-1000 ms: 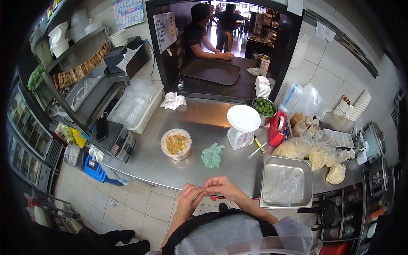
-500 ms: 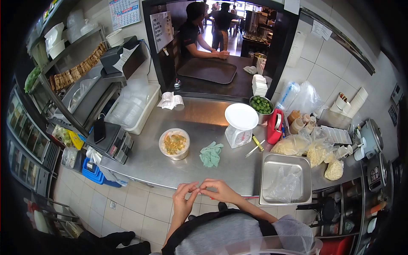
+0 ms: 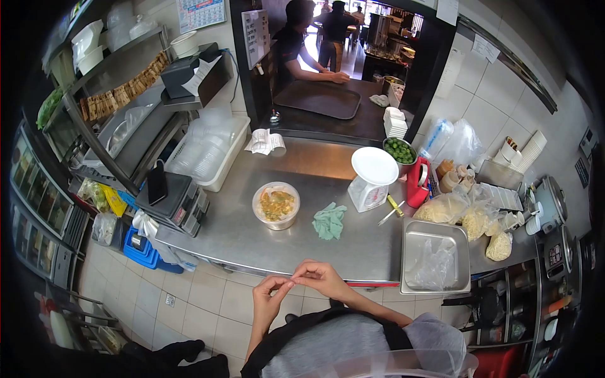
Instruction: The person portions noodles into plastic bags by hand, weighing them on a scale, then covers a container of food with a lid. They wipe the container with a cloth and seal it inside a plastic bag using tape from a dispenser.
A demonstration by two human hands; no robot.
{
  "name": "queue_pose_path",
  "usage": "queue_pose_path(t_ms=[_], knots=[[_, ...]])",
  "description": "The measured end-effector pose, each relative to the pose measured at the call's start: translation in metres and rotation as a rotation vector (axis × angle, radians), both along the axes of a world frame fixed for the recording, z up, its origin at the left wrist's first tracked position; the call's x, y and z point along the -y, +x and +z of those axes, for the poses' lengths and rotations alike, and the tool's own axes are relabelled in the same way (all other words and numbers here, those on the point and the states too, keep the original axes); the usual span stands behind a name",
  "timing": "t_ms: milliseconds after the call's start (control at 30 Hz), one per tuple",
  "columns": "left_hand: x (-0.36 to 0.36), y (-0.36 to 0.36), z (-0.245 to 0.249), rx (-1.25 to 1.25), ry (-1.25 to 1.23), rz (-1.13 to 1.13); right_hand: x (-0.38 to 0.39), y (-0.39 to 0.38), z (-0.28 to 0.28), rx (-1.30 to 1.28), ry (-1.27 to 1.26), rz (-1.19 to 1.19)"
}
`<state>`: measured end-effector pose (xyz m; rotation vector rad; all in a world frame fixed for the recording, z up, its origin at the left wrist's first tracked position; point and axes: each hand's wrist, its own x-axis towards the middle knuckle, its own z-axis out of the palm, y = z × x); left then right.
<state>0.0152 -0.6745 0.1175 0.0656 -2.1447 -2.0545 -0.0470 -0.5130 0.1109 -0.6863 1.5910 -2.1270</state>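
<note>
**Steel counter ahead, two hands pinched together short of it**

Head view: the left hand (image 3: 267,297) and right hand (image 3: 320,277) meet fingertip to fingertip at chest height, just off the near edge of the steel counter (image 3: 252,239). Both pinches are narrow. Whether anything thin is caught between them is too small to tell.

Straight ahead of the pinch and well apart from it, a round tub of food (image 3: 276,205) stands upright on the counter. A crumpled green cloth (image 3: 329,221) lies just to the tub's right, forward of the right hand, which is the nearer one. Its long axis runs away from the person. Further right sit a white scale (image 3: 373,176) and a steel pan (image 3: 416,233) holding a clear bag.
</note>
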Motion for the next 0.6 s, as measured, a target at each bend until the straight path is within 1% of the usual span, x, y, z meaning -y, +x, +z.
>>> queue_pose_path(t_ms=[100,200,300,367,433,533,600], knots=[[0.021,0.009,-0.007,0.018,0.156,-0.006,0.024,0.005,0.001,0.093,0.042,0.046],[0.044,0.019,-0.001,-0.018,0.301,-0.028,0.053,0.01,0.003,0.182,-0.054,0.034],[0.061,0.021,-0.001,0.022,0.279,0.099,0.077,0.006,0.006,0.419,-0.158,0.018],[0.067,0.019,0.004,0.037,0.31,0.159,0.094,0.001,0.008,0.537,-0.239,0.017],[0.074,0.015,0.004,0.021,0.383,0.199,0.111,-0.003,0.015,0.542,-0.177,0.02],[0.085,0.008,0.007,-0.046,0.473,0.257,0.13,-0.007,0.013,0.554,-0.182,0.086],[0.092,0.006,0.006,-0.078,0.555,0.296,0.141,-0.005,0.016,0.529,-0.164,0.086]])
